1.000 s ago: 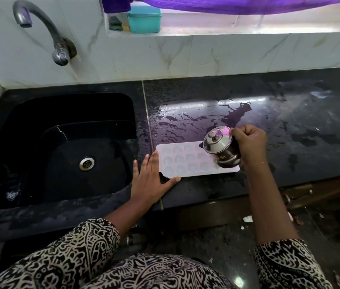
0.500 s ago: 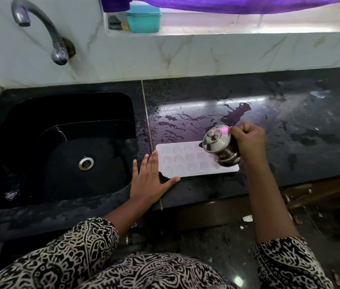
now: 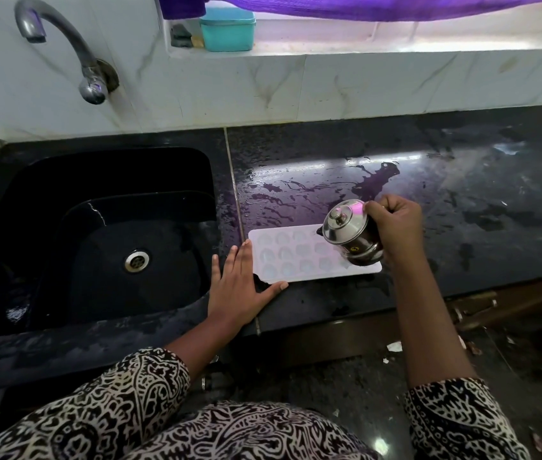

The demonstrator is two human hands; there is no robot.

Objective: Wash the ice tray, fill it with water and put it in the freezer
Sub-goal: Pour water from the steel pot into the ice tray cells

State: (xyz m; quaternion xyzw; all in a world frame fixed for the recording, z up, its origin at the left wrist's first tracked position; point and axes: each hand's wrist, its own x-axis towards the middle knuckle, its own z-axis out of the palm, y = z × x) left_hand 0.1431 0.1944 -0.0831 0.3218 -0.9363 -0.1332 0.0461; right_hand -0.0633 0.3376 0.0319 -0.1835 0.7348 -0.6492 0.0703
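Observation:
A white ice tray (image 3: pixel 293 252) with several round cells lies flat on the wet black counter (image 3: pixel 462 194), just right of the sink. My left hand (image 3: pixel 238 287) lies flat on the counter with straight fingers, touching the tray's left end and front corner. My right hand (image 3: pixel 394 224) grips a small lidded steel pot (image 3: pixel 351 232) by its right side. The pot is tilted to the left over the tray's right end and hides the cells there. I cannot make out any stream of water.
The black sink (image 3: pixel 97 234) with its drain (image 3: pixel 137 260) is to the left, with the tap (image 3: pixel 63 44) above it on the wall. A teal box (image 3: pixel 228 29) stands on the window ledge. Water patches cover the counter behind the tray.
The pot in my right hand has stayed tilted over the tray's right end, with only slight shifts. My left hand has not moved.

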